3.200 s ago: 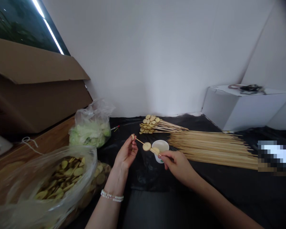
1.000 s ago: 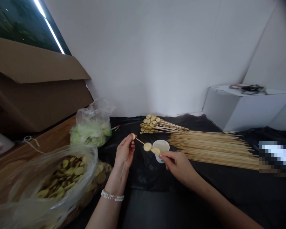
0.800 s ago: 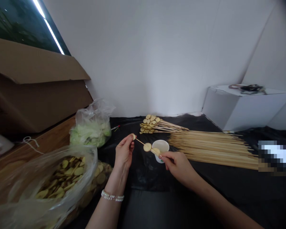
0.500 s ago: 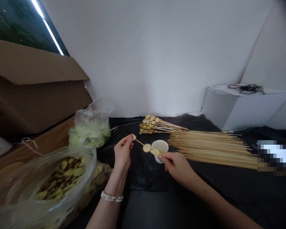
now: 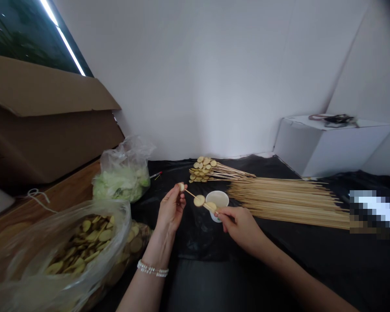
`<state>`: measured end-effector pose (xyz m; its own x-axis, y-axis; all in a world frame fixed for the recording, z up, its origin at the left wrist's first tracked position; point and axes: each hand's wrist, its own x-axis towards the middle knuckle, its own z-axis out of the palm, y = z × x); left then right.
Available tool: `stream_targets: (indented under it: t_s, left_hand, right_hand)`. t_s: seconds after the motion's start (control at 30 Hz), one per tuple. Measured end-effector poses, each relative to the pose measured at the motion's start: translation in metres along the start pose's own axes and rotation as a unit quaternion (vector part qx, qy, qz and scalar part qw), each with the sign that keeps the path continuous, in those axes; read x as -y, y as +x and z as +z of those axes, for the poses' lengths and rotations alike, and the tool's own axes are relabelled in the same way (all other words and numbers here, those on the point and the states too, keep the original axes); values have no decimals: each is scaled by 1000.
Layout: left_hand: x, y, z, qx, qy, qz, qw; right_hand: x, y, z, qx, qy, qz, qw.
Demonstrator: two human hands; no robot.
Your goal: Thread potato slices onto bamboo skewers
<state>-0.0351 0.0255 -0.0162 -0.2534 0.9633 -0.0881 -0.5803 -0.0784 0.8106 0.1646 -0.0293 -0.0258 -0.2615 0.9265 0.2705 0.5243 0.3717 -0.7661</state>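
A: While both hands are mid-view, what's L hand [image 5: 170,211] on?
B: Pinching an end slice [image 5: 181,186], pale + round, btwn thumb & fingers, at the upper-L end of a thin skewer [image 5: 189,193]. Can't tell if the tip's thru it.
A: R hand [image 5: 238,221]?
B: Thumb & fingertips pinching the same skewer, lower end. It slants btwn the two hands w/ 2 more slices on: mid slice [image 5: 199,200] approx halfway, lower slice [image 5: 210,207] just beside R fingertips.
A: Stuff near R?
B: White cup [image 5: 221,198] right behind R fingertips, partly hidden by lower slice. Bare sticks [image 5: 289,199], long bundle, beyond R hand & out to its R. Loaded skewers [image 5: 203,168] piled beyond both hands, slice ends pointing L. All on a black sheet [image 5: 188,245].
A: L side?
B: Big clear bag [image 5: 127,219] of slices, L of L forearm, mouth wide. Veg bag [image 5: 126,151], leafy green stuff, farther off, up-L of L hand. Bead bracelet [image 5: 152,269] on L wrist.
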Motion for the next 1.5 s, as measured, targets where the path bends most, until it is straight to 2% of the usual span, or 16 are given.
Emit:
stream_targets:
  t_s: [0.1, 0.3, 0.37, 0.5, 0.57, 0.7, 0.8, 1.0, 1.1, 1.27, 1.33, 1.43, 1.5]
  left_hand:
    - [0, 0, 0, 0, 3, -2, 1000]
    - [0, -1, 1, -12, 18, 28, 999]
    - [0, -2, 2, -8, 22, 25, 999]
    - [-2, -3, 3, 0, 31, 22, 999]
    - [-2, -3, 3, -2, 40, 29, 999]
    - [-1, -4, 2, -13, 74, 62, 995]
    - [-1, -4, 2, -17, 98, 79, 992]
    - [0, -5, 3, -11, 104, 78, 992]
    - [0, -5, 4, -11, 107, 75, 991]
    - [1, -5, 4, -12, 96, 61, 993]
    - [1, -5, 4, -8, 95, 56, 994]
    - [1, -5, 4, 0, 100, 52, 994]
    - [0, -6, 5, 0, 105, 53, 993]
  right_hand:
    - [-1, -1, 1, -8, -11, -12, 1000]
    - [-4, -6, 7, -55, -72, -78, 993]
    - [-3, -6, 7, -46, -62, -74, 994]
    - [1, -5, 5, 15, 6, -23, 1000]
    - [2, -5, 4, 10, 6, -20, 1000]
    - [-1, -7, 6, -48, -92, -70, 992]
    - [-2, -8, 6, -61, -139, -87, 985]
    - [2, -6, 0, 24, -3, -40, 999]
    - [1, -5, 0, 9, -12, -34, 999]
    - [-2, -5, 3, -49, -76, -78, 993]
    - [-1, -6, 3, -36, -52, -69, 996]
    - [1, -6, 2, 22, 9, -37, 999]
    - [2, -6, 1, 27, 9, -30, 999]
